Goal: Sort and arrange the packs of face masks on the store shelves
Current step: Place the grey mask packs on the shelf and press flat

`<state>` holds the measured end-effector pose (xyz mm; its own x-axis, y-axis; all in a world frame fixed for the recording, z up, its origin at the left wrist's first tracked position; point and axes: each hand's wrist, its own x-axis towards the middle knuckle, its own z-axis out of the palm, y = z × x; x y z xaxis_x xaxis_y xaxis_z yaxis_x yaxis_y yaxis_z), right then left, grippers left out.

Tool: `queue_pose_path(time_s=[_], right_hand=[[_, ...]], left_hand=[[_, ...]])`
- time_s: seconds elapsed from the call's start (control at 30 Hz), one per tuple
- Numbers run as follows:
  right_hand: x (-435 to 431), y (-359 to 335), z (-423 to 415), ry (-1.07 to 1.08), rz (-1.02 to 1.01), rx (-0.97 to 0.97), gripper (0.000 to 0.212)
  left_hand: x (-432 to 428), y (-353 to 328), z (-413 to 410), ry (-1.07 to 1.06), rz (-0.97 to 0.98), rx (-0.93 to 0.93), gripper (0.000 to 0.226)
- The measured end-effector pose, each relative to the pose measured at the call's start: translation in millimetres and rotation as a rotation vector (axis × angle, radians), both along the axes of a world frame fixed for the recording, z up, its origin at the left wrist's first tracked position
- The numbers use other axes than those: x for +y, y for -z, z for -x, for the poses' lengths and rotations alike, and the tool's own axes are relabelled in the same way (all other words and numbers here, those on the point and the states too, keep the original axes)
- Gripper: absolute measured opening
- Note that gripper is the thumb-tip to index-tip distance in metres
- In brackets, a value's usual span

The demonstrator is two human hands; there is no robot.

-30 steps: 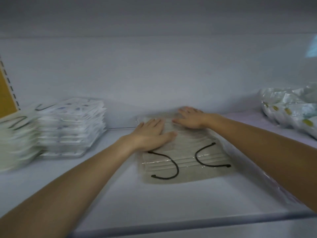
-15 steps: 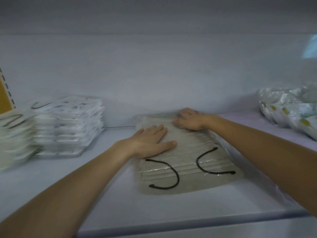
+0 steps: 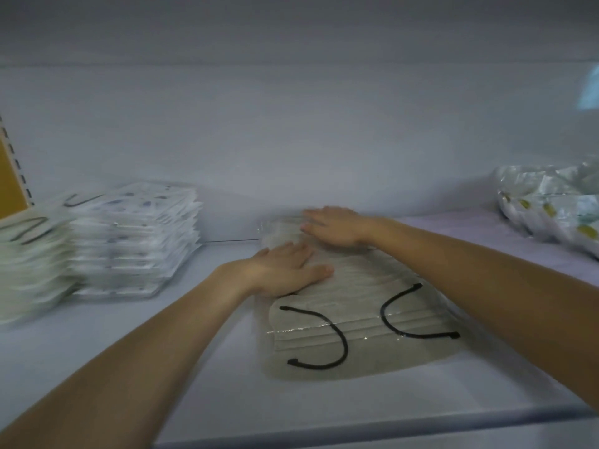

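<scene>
Fingers: straight, close together, pressed flat by left hand and right hand on the clear-wrapped pack of grey pleated face masks with black ear loops. Location: mid white shelf, lying flat. Change: near edge drawn slightly forward. Status: probably being squared, not finished.

One grey mask pack, two white pack stacks, one patterned pack pile, one left hand, one right hand
</scene>
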<state>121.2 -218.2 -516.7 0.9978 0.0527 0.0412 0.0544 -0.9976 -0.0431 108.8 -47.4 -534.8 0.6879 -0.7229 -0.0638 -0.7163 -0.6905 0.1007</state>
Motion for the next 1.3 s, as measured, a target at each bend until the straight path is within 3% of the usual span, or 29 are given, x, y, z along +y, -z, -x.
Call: queue_pose_path(time_s=[0.1, 0.47, 0.63, 0.73, 0.83, 0.93, 1.17, 1.3], right_hand=[[8.6, 0.0, -1.7, -0.059, -0.137, 0.189, 0.053], [-1.9, 7.2, -21.3, -0.033, -0.241, 0.085, 0.054], [7.2, 3.2, -25.0, -0.028, -0.284, 0.103, 0.052], [1.4, -0.6, -21.2, -0.017, -0.276, 0.159, 0.055], [-14.0, -1.7, -15.4, 0.094, -0.222, 0.075, 0.062], [-26.0, -1.4, -7.9, 0.162, -0.165, 0.149, 0.066], [-35.0, -6.1, 7.6, 0.246, -0.139, 0.142, 0.064], [-36.0, -7.4, 7.4, 0.219, -0.030, -0.030, 0.057]], left_hand=[[1.9, 1.9, -2.3, 0.033, 0.003, 0.051, 0.080], [3.0, 1.3, 0.8, 0.076, 0.049, 0.042, 0.079], [3.7, 4.3, -7.1, 0.102, 0.051, 0.020, 0.091], [3.3, 2.1, -2.5, 0.058, 0.030, 0.027, 0.082], [3.2, -0.4, 3.0, 0.039, 0.014, 0.026, 0.079], [3.6, -0.3, 4.8, 0.032, -0.002, 0.017, 0.078], [4.6, -4.0, 2.3, 0.029, 0.048, -0.041, 0.076], [5.7, -1.4, 0.6, 0.011, 0.001, -0.041, 0.078]])
